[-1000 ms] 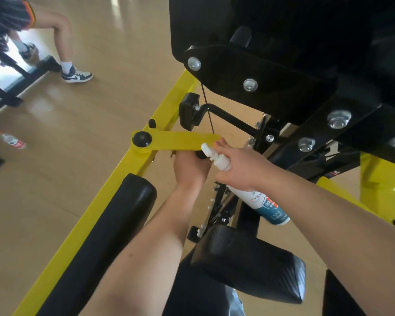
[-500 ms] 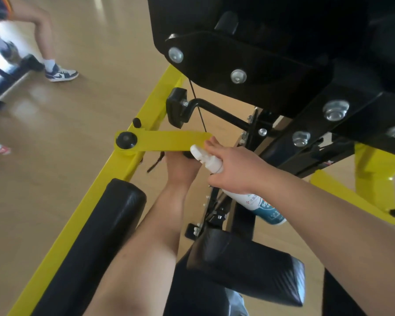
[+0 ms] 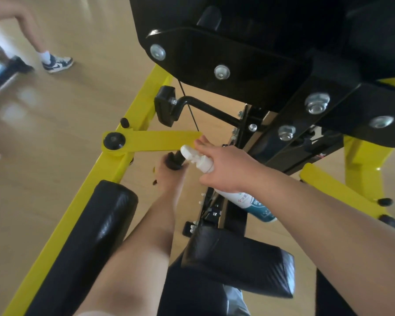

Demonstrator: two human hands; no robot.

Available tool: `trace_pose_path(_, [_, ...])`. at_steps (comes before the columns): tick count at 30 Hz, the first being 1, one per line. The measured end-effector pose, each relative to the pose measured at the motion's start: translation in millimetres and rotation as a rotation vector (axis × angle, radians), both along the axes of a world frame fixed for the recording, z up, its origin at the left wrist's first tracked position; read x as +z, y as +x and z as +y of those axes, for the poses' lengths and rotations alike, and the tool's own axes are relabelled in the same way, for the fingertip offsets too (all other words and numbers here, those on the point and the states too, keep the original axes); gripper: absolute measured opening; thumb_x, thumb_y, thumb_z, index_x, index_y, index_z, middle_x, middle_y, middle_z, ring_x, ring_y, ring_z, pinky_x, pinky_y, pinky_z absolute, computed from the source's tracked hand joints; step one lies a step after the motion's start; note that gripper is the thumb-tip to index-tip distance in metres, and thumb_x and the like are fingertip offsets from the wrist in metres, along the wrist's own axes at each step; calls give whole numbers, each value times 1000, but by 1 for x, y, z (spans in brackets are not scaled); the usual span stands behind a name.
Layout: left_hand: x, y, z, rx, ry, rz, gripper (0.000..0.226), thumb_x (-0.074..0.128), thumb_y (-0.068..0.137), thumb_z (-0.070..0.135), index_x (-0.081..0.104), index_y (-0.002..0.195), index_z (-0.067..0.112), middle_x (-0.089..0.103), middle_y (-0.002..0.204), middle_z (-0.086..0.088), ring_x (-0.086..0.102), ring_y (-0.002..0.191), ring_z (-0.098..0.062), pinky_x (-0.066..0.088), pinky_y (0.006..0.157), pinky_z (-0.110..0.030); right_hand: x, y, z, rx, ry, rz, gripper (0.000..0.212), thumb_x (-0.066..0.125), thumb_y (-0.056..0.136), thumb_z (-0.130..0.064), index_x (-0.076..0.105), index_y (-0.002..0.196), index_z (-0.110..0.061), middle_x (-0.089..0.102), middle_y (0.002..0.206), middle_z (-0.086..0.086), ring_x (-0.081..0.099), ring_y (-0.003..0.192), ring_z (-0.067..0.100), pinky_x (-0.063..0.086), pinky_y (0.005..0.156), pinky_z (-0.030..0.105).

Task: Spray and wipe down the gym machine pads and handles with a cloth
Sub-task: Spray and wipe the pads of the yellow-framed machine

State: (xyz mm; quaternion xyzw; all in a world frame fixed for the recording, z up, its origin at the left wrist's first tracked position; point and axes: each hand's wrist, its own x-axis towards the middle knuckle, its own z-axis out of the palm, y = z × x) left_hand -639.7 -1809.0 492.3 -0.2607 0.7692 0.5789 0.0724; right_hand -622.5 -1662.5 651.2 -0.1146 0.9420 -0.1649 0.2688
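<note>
1. Head view, looking down along both forearms into the machine.
2. right hand (image 3: 226, 172): wrapped round the neck of the spray bottle (image 3: 249, 201). Index finger lies up over the white spray head, with its tip at the end of the yellow plate (image 3: 162, 141).
3. Bottle is tilted, nozzle pointing up-left. The white and teal body runs down-right under the palm. Label text is too small to read.
4. left hand (image 3: 169, 176): reaches under the yellow plate with fingers curled round a black handle (image 3: 173, 160). The handle's end sticks out above the hand, just beside the nozzle.
5. Both hands are close together in mid frame, right one slightly above.
6. Yellow plate bolts to the yellow frame beam (image 3: 96, 188) under a black cap (image 3: 114, 140).
7. Roller pad (image 3: 96, 236) is black, lies along the beam at lower left and touches the left forearm's side.
8. Second black pad (image 3: 237, 261) sits at lower centre, under the right forearm.
9. Large black pad and bracket (image 3: 237, 53) with silver bolts fills the top right.
10. Black lever with a rubber stop (image 3: 165, 108) sits above the plate, and a thin cable (image 3: 188, 106) crosses it.
11. Wood floor (image 3: 43, 133). Another person's leg and sneaker (image 3: 57, 62) show at top left, well apart from the machine.
</note>
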Motion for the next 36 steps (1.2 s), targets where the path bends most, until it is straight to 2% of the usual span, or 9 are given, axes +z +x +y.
trace_pose_path(4, [-5, 6, -5, -65, -74, 67, 88, 82, 61, 29, 43, 139, 19, 56, 124, 2, 58, 114, -25, 55, 90, -48, 0, -3, 2, 2, 1, 3, 92, 64, 91, -43, 11, 166, -37, 1, 172, -18, 41, 149, 25, 38, 114, 38])
trace_pose_path(6, [7, 18, -4, -64, -219, 197, 72, 74, 68, 28, 46, 131, 8, 58, 122, -13, 57, 114, -36, 53, 88, -52, 0, -3, 2, 1, 1, 3, 92, 64, 91, -43, 12, 166, -37, 1, 172, -19, 41, 148, 25, 39, 114, 39])
trace_pose_path(9, [28, 29, -1, 30, -256, 351, 68, 79, 74, 7, 48, 134, 9, 52, 130, -10, 50, 122, -26, 49, 100, -43, 1, -1, 1, 2, -4, 2, 91, 64, 92, -41, 12, 166, -35, 2, 173, -17, 41, 148, 26, 38, 113, 37])
trace_pose_path(15, [35, 36, -7, -18, -308, 256, 43, 77, 86, 39, 70, 124, 20, 53, 141, -7, 52, 128, -24, 42, 97, -28, 1, -2, 0, -11, -12, 1, 92, 65, 91, -40, 12, 166, -36, 2, 173, -18, 43, 147, 27, 39, 110, 38])
trace_pose_path(19, [30, 36, -7, -96, -579, 287, 39, 65, 88, 51, 73, 112, 21, 50, 133, -10, 46, 118, -32, 43, 91, -38, 0, -2, 0, -13, -12, 3, 91, 65, 91, -41, 13, 166, -36, 3, 173, -17, 44, 146, 27, 40, 109, 38])
trace_pose_path(23, [36, 23, 1, -186, -325, 484, 13, 70, 89, 18, 62, 98, 14, 51, 102, -3, 50, 93, -18, 43, 79, -30, 0, -2, -1, -12, -4, 6, 90, 63, 91, -40, 13, 166, -36, 2, 173, -16, 46, 144, 28, 42, 107, 39])
trace_pose_path(28, [50, 10, 5, -201, -171, 340, 45, 71, 85, -4, 46, 71, 31, 49, 71, 14, 54, 65, 16, 37, 55, -7, -1, -3, -1, -17, -8, 6, 90, 63, 91, -41, 13, 166, -37, 2, 173, -17, 47, 144, 26, 42, 105, 37])
trace_pose_path(32, [43, -8, -2, -190, -79, 98, 40, 67, 82, 3, 46, 57, 25, 49, 54, 12, 50, 52, -1, 33, 45, -18, 0, -2, -1, -22, -2, 2, 91, 64, 91, -42, 13, 166, -36, 2, 173, -17, 44, 146, 25, 41, 110, 38])
trace_pose_path(36, [38, -10, -2, -207, -50, 60, 13, 72, 82, 15, 61, 77, 13, 58, 67, 6, 50, 59, -3, 35, 49, -19, -1, -2, -1, -33, -8, 15, 92, 66, 91, -39, 14, 166, -36, 3, 173, -16, 43, 147, 25, 40, 112, 40])
